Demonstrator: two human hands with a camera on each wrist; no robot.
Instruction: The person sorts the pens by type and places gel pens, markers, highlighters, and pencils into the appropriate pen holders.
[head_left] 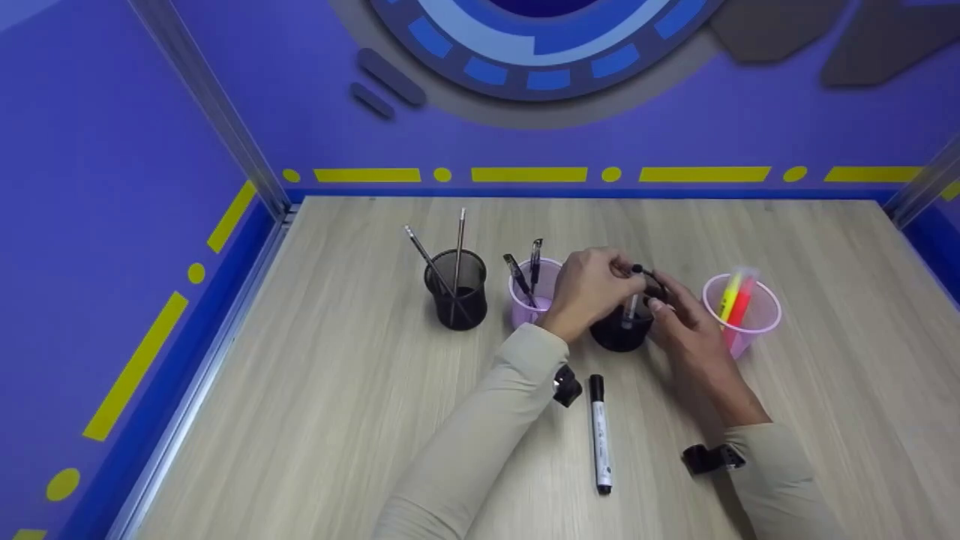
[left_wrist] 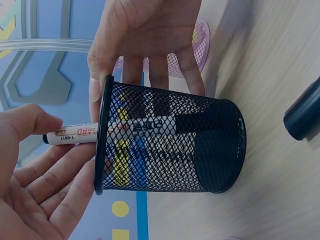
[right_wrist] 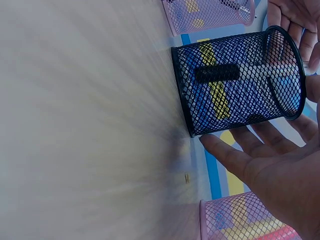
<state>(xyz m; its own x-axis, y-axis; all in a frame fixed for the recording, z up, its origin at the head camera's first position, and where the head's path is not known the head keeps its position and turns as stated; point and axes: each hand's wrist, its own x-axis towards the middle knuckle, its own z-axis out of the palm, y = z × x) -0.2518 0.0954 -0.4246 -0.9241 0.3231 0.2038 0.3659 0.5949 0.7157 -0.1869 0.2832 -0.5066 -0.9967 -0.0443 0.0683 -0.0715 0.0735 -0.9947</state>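
My left hand point(head_left: 596, 289) pinches the end of a white whiteboard marker point(left_wrist: 75, 134) at the mouth of a black mesh pen cup point(left_wrist: 160, 145). The marker's black cap point(right_wrist: 217, 73) points down inside the cup, showing through the mesh. On the cup's right side, my right hand point(head_left: 694, 334) holds the wall and rim, with the thumb near the rim. A second whiteboard marker point(head_left: 601, 435) with a black cap lies on the table in front of the cup, between the forearms.
Left of the hands stand a black mesh cup point(head_left: 474, 319) with two pencils and a pink cup point(head_left: 517, 315) with two black pens. To the right, another pink cup point(head_left: 765, 319) holds yellow and red highlighters. Blue panels point(head_left: 255, 112) border the wooden table point(head_left: 337, 390).
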